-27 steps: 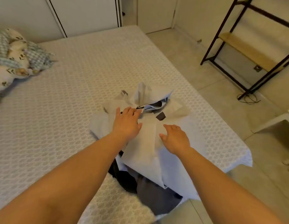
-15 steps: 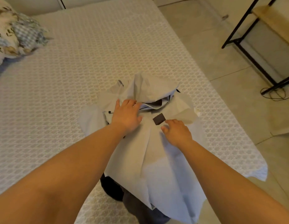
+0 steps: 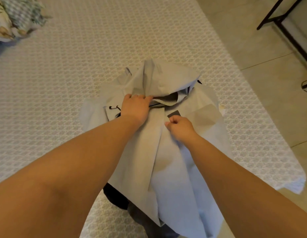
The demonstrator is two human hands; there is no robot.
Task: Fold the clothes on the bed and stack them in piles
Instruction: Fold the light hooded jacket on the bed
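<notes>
Near the bed's (image 3: 149, 40) corner, the pale shirt (image 3: 175, 169) lies half-arranged atop dark clothes (image 3: 118, 198). Left hand (image 3: 136, 107) grips its collar; right hand (image 3: 181, 127) seems to pinch a fold. No finished pile shows, and crumpled patterned fabric (image 3: 17, 19) waits far off.

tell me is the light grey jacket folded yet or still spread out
Not folded: the light grey jacket lies spread and rumpled on the bed.

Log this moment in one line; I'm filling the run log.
left hand: grips jacket collar | right hand: pinches jacket front | jacket: unfolded on bed | dark clothes: underneath
</notes>
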